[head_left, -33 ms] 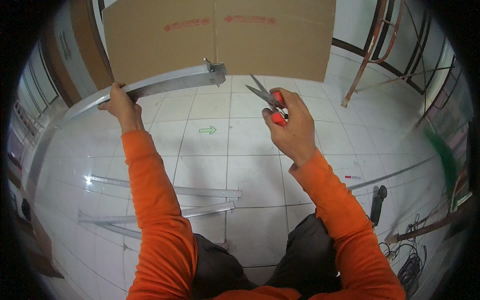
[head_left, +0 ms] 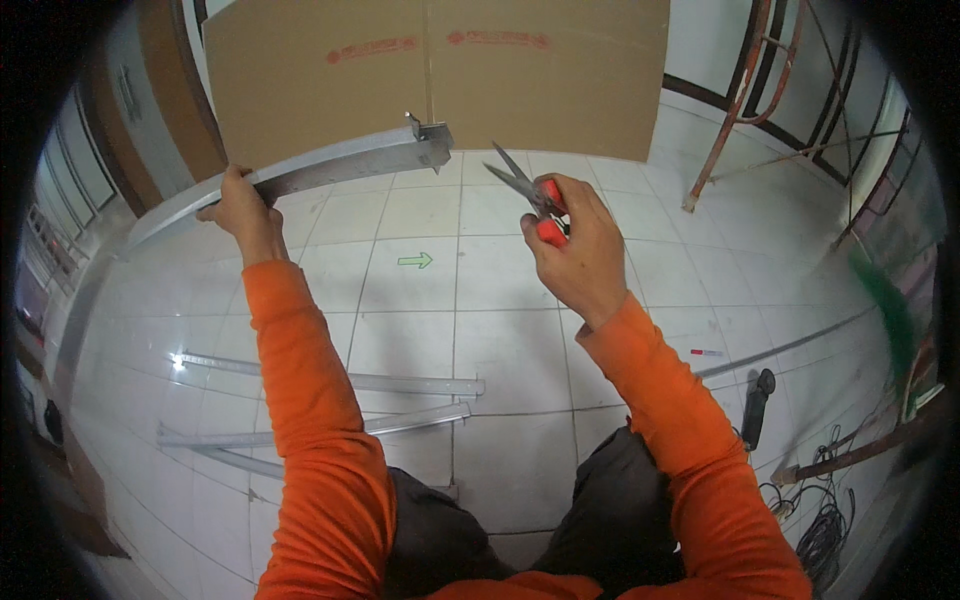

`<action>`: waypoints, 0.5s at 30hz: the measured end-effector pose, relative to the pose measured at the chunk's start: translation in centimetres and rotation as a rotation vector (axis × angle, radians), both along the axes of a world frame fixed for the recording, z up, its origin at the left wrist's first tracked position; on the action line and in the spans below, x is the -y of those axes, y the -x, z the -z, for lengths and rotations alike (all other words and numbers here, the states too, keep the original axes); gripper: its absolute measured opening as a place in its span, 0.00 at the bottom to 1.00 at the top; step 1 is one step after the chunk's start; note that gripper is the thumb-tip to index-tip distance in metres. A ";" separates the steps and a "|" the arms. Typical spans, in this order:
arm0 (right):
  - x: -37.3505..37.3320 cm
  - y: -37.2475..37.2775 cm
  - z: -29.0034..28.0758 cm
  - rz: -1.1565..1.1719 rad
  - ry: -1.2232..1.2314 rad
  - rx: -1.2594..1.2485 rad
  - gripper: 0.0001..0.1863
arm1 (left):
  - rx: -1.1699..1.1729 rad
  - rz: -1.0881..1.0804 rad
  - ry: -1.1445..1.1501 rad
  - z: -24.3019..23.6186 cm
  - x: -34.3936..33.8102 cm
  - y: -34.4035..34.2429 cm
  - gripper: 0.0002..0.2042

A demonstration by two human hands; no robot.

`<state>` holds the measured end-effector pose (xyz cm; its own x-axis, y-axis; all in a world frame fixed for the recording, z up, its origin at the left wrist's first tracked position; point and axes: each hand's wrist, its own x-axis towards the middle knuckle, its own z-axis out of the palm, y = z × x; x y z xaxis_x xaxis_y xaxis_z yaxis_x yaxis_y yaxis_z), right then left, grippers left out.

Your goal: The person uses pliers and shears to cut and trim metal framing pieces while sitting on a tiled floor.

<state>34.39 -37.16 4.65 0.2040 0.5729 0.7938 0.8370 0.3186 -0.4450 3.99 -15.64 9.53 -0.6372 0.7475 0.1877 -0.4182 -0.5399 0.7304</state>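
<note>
My left hand (head_left: 246,212) is wrapped round a long silver metal channel (head_left: 350,168), raised above the floor and slanting from the far left toward the middle. The channel's near end has bent tabs sticking up and down. In my right hand (head_left: 583,250) is a pair of tin snips (head_left: 518,183) with red grips. Their blades are parted and point up and left toward the channel's end, with a gap between. Part of the grips is hidden by my fingers.
Several more metal channels (head_left: 420,385) lie on the white tiled floor (head_left: 510,350). Large cardboard sheets (head_left: 540,90) stand at the back. To the right are a rusty scaffold frame (head_left: 735,120), a red-and-white marker (head_left: 705,352), a black tool (head_left: 758,408) and coiled cable (head_left: 822,540).
My right hand and the tin snips have shifted slightly left and up, closer to the channel's end. The left hand and channel look still.
</note>
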 end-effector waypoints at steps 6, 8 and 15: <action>-0.9 0.1 -1.1 -0.016 0.103 -0.031 0.17 | -0.112 0.055 0.096 0.0 0.4 -0.1 0.55; -0.7 0.1 -1.3 -0.012 0.161 -0.019 0.18 | -0.154 0.079 0.139 0.0 0.5 -0.3 0.54; 0.4 0.5 -1.2 -0.104 0.224 -0.091 0.17 | -0.263 0.073 0.055 -0.2 1.5 -3.2 0.52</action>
